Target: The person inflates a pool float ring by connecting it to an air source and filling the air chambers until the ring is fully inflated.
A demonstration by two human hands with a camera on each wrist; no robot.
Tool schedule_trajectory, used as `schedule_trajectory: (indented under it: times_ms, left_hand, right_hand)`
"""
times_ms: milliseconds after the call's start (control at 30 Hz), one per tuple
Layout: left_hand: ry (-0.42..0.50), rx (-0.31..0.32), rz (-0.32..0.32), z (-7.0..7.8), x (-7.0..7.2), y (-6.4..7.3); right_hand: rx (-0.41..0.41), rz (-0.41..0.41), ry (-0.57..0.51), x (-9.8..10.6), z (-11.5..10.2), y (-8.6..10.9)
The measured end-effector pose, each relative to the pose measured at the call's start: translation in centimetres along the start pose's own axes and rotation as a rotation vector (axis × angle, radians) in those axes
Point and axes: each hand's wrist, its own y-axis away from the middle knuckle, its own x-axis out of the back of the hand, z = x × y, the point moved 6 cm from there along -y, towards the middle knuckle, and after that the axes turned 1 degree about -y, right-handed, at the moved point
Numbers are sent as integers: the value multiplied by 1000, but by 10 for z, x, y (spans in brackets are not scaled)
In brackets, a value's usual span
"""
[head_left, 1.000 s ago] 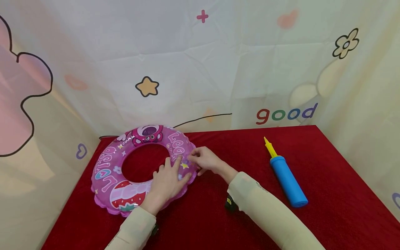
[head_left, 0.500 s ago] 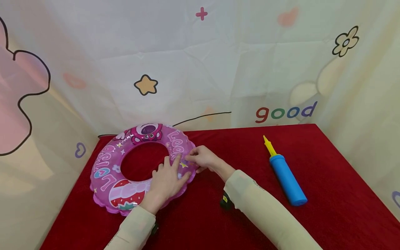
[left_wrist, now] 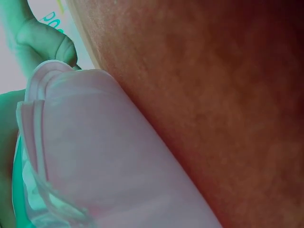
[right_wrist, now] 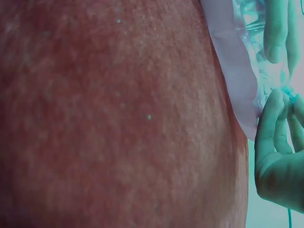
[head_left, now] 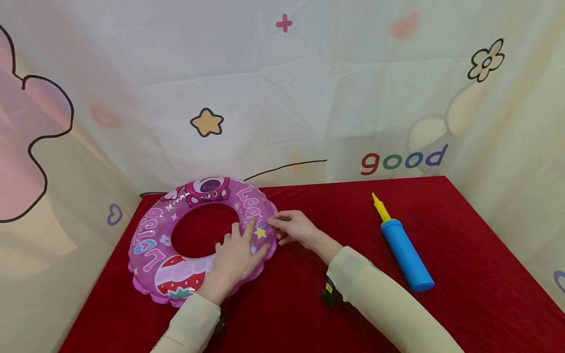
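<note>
A pink inflated swim ring (head_left: 150,230) with a bear, a strawberry and lettering printed on it lies on the left of the red table. My left hand (head_left: 236,255) rests on its right side with fingers spread. At the ring's right edge, my right hand (head_left: 297,229) has curled fingers and pinches a small clear piece, which looks like the valve (right_wrist: 288,92). Its details are too small to tell. The left wrist view has the ring's side (left_wrist: 109,142) close up, with the right hand (left_wrist: 45,42) beyond it.
A blue hand pump (head_left: 407,255) with a yellow nozzle (head_left: 381,208) lies on the right of the red cloth-covered table (head_left: 344,206). A pale printed curtain (head_left: 273,98) hangs behind the table and at both sides.
My right hand has shifted slightly right and down at the ring's edge. The left hand stays on the ring, and the ring and pump lie where they were.
</note>
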Motion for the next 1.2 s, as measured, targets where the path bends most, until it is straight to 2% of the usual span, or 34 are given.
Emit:
schedule_trajectory:
  times_ms: [300, 500, 767, 1100, 1200]
  left_hand:
    - [-5, -3, 1, 0, -2, -3]
    - [-5, -12, 4, -1, -1, -2]
    - [14, -29, -2, 0, 2, -2]
    - [11, -22, 12, 2, 1, -1]
    - [16, -31, 9, 3, 1, -1]
  right_hand:
    - [31, -29, 27, 5, -6, 5]
    - [91, -15, 112, -3, -9, 7]
    - [121, 21, 159, -11, -12, 8]
    - [82, -11, 132, -2, -11, 10]
    - [87, -31, 163, 1, -13, 15]
